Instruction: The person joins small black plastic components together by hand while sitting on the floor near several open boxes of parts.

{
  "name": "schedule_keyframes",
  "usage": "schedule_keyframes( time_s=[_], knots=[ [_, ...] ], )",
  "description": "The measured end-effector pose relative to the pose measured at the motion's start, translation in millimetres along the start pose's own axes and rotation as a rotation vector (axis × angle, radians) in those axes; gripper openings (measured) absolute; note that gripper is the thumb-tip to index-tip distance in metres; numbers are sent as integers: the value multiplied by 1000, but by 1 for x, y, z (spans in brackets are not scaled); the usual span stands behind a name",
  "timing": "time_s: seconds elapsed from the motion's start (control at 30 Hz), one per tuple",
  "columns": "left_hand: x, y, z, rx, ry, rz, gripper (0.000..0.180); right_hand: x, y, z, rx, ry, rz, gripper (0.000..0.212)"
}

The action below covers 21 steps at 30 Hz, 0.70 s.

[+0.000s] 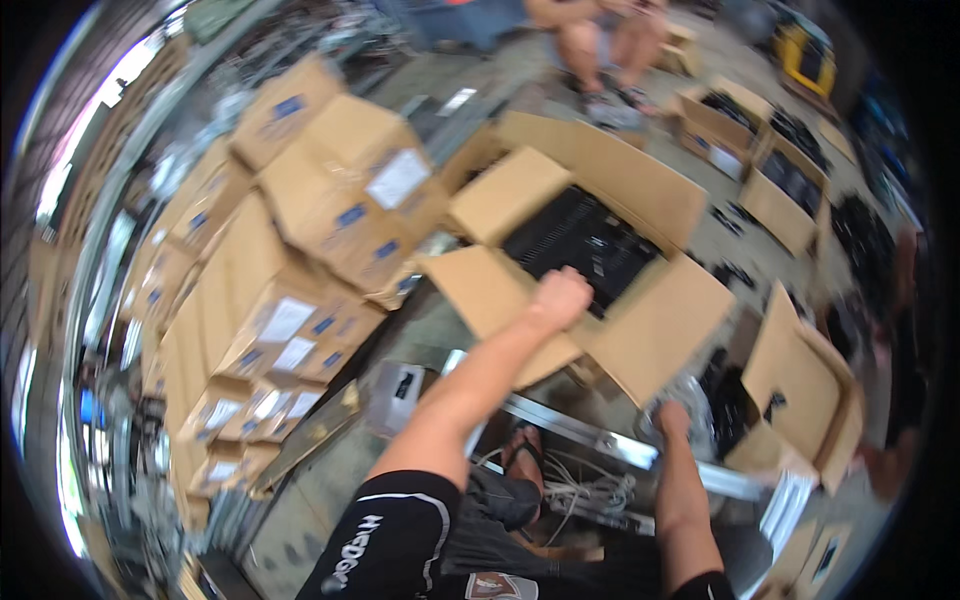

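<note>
A big open cardboard box (pixel 660 330) stands in front of me with its flaps spread. Inside lie black slotted parts (pixel 570 235), flat and close together; their exact kind is hard to tell. My left hand (pixel 563 297) is at the near edge of these parts, its fingers curled closed, and whatever they may hold is hidden. Lower and to the right, my right hand (pixel 674 418) is closed at a crumpled clear plastic bag (pixel 692 400) and seems to grip it. Black pieces (pixel 728 400) lie beside that bag.
Sealed cartons (pixel 330 190) are stacked high at left. A metal rail (pixel 600 440) crosses before my legs, with white cord (pixel 585 490) below it. Another open carton (pixel 800 390) stands at right. Small open boxes (pixel 785 195) hold black parts. A person (pixel 600 50) sits at the far side.
</note>
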<state>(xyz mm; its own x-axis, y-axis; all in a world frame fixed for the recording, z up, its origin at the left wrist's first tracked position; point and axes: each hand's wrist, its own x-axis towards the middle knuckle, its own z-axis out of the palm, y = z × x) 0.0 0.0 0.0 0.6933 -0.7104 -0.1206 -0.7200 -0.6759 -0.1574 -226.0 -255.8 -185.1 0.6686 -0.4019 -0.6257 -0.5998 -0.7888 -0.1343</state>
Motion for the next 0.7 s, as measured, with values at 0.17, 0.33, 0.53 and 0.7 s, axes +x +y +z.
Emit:
schedule_keyframes(
  time_s=[0.17,0.33,0.53,0.7],
  knots=[
    [27,-17,-30,78,37,89,17,59,3,10,49,85,-27,31],
    [-4,-18,-14,-165,-163,-41,22,44,11,27,-63,60,-94,31],
    [-4,-7,-25,-192,-87,-8,27,91,57,68,-77,100,-166,31],
    [20,-15,-2,-150,-27,-1,20,78,23,39,-42,241,-251,23]
  ],
)
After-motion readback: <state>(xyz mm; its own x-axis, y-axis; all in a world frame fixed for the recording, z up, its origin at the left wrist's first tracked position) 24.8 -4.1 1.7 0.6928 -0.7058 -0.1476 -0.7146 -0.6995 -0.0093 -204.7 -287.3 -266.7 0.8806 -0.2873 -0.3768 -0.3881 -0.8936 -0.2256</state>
